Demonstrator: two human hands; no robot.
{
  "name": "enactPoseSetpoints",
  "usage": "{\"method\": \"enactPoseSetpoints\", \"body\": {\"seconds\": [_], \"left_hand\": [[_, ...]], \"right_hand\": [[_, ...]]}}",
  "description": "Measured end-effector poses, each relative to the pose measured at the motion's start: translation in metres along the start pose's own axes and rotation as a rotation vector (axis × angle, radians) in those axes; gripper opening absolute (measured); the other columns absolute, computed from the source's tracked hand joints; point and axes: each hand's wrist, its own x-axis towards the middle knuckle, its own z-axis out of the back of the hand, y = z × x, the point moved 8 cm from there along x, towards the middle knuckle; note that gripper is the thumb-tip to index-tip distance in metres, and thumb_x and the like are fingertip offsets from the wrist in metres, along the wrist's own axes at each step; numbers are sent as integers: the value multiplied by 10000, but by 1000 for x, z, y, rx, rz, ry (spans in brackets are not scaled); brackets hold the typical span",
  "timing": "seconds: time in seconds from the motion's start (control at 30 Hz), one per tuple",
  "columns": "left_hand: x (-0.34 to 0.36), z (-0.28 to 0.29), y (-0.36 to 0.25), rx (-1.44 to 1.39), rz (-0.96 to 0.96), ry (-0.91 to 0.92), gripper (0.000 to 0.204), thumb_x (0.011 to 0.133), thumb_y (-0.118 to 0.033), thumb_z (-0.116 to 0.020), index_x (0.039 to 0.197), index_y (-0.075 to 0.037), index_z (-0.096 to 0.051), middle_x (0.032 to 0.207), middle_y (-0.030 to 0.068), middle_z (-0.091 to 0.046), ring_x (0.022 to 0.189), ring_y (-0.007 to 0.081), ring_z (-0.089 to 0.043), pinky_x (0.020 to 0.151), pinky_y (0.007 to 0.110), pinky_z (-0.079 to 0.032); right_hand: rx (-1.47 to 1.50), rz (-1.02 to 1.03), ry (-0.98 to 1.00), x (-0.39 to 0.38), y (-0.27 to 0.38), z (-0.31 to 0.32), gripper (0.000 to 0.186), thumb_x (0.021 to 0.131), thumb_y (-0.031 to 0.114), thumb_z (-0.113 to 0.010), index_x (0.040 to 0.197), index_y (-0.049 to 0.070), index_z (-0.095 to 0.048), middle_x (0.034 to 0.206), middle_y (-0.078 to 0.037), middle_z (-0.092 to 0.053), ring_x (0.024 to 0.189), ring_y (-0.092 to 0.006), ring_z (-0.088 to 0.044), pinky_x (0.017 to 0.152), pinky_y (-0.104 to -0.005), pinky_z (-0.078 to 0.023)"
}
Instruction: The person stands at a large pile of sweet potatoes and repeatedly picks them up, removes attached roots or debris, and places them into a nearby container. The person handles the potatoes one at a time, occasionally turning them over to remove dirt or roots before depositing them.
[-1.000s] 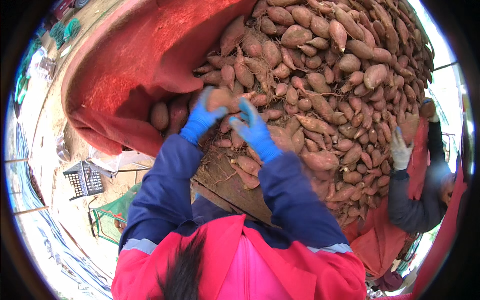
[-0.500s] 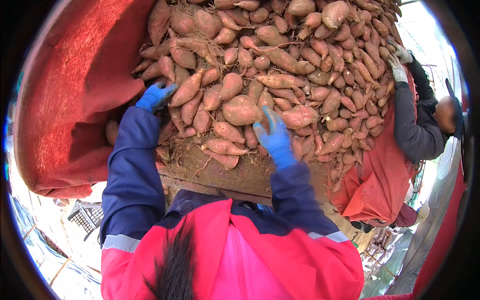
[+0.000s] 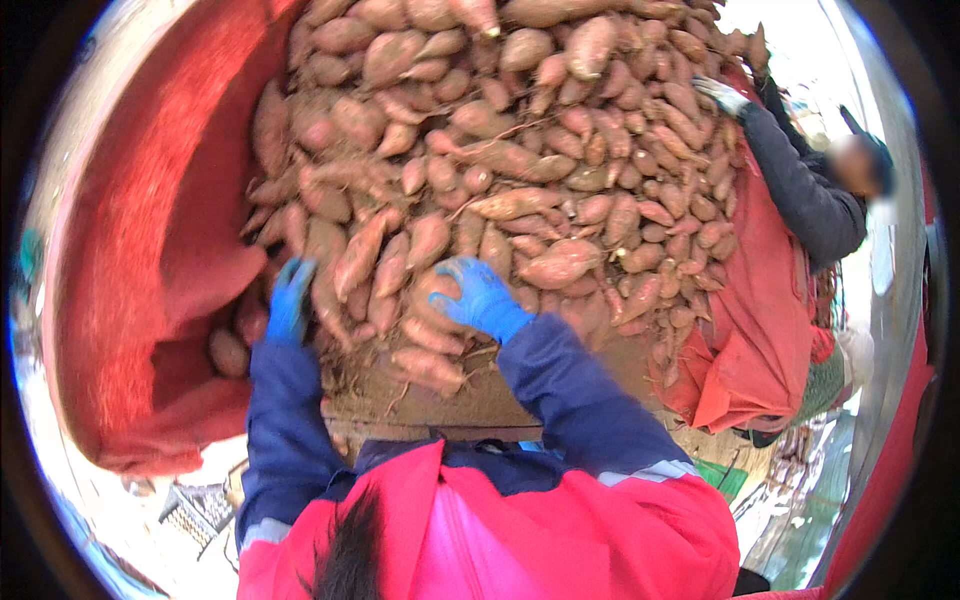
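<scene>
A big heap of reddish-brown, soil-covered sweet potatoes (image 3: pixel 560 262) lies before me. My right hand (image 3: pixel 482 296), in a blue glove, reaches over a large rounded sweet potato (image 3: pixel 425 298) at the near edge of the heap, thumb and fingers curled around it. Part of that sweet potato is hidden beneath the glove. My left hand (image 3: pixel 290 300), also gloved in blue, rests at the left side of the heap, fingers stretched out, beside a long sweet potato (image 3: pixel 327 295); no sweet potato shows in its grasp. Just below my right hand lie smaller sweet potatoes (image 3: pixel 428 366).
A red cloth (image 3: pixel 150 270) rises along the left, and another red sheet (image 3: pixel 755 340) hangs at the right. Soil covers the board (image 3: pixel 500 385) nearest me. A co-worker's gloved hand (image 3: pixel 722 97) touches the heap's far right side. A dark crate (image 3: pixel 195 512) stands lower left.
My right hand has moved left onto the large rounded sweet potato. My left hand has come back toward me, away from the sweet potato it touched. The view has shifted.
</scene>
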Motion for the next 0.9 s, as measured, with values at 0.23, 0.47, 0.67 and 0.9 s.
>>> {"method": "enactPoseSetpoints", "body": {"seconds": [0.23, 0.47, 0.67, 0.9], "left_hand": [[-51, -36, 4, 3, 259, -10, 621, 971, -468, -570, 1492, -215, -345, 1413, 95, -467, 1262, 266, -486, 1006, 431, -422], [-22, -68, -10, -346, 543, 7, 692, 937, -578, -554, 1480, -189, -372, 1413, 144, -485, 1196, 345, -549, 929, 526, -501], [21, -77, -22, -155, 222, 63, 612, 928, -544, -567, 1403, -167, -489, 1362, 125, -530, 1138, 363, -564, 855, 506, -533], [-8, -39, 10, -401, 359, -10, 614, 906, -303, -676, 1445, -135, -437, 1249, 55, -583, 1022, 198, -604, 774, 349, -549]], "right_hand": [[91, -458, 82, -12, 3, 3, 786, 834, 534, -675, 1429, 72, -450, 1320, -252, -536, 1184, -423, -556, 1027, -463, -442], [-182, -151, -111, -19, 69, -30, 786, 802, 457, -717, 1442, 105, -427, 1410, -247, -442, 1208, -427, -514, 1037, -486, -429], [675, -669, -186, -16, -8, -42, 947, 755, 498, -782, 1480, 83, -336, 1406, -258, -465, 1275, -380, -488, 1035, -450, -445], [974, -680, -74, -28, -28, -29, 720, 902, 377, -688, 1463, 34, -394, 1428, -150, -480, 1290, -264, -481, 1077, -372, -394]]}}
